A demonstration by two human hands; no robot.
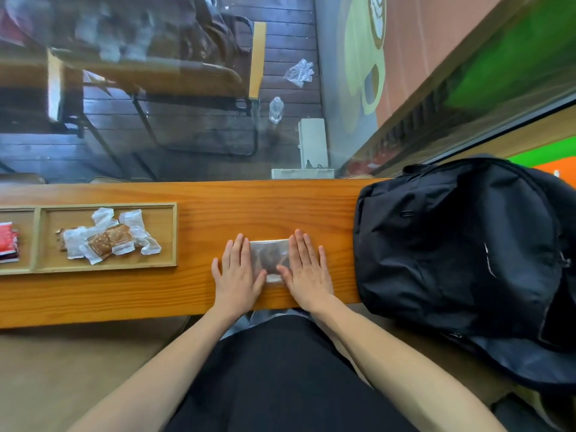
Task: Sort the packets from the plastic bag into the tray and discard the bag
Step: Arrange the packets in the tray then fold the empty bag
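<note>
A small clear plastic bag [270,256] lies flat on the wooden counter [249,201] in front of me. My left hand [237,269] lies flat, fingers straight, on the bag's left edge. My right hand [307,266] lies flat on its right edge. A wooden tray [106,269] with compartments sits to the left. Its right compartment holds several white and brown packets [107,240]. The compartment at the far left holds red packets [8,241].
A large black backpack [461,244] fills the counter's right end, close to my right hand. Behind the counter is a glass pane, with chairs, a bottle and a plastic glove on the floor below.
</note>
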